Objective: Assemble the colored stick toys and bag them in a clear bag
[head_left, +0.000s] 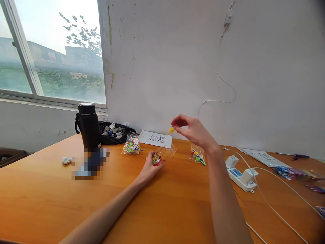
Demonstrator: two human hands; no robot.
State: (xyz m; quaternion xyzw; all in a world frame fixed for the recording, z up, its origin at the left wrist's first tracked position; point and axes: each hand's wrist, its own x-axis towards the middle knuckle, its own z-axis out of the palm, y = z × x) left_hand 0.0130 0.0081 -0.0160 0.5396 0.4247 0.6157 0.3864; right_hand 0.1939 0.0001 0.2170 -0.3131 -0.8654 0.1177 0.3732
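Three small clear bags of coloured pieces lie on the orange counter (50, 196): one (131, 145) left by the black flask (88, 126), one (197, 156) right near the power strip (240, 174), one middle bag (162, 154). Left hand (151, 166) has its grip closed on that middle bag's near end. Right hand (194, 130), raised above and slightly right of it, pinches one yellow piece (171, 130).

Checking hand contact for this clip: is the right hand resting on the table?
No: the right hand is raised above the table, pinching a small yellow piece, while the left hand holds a clear bag.
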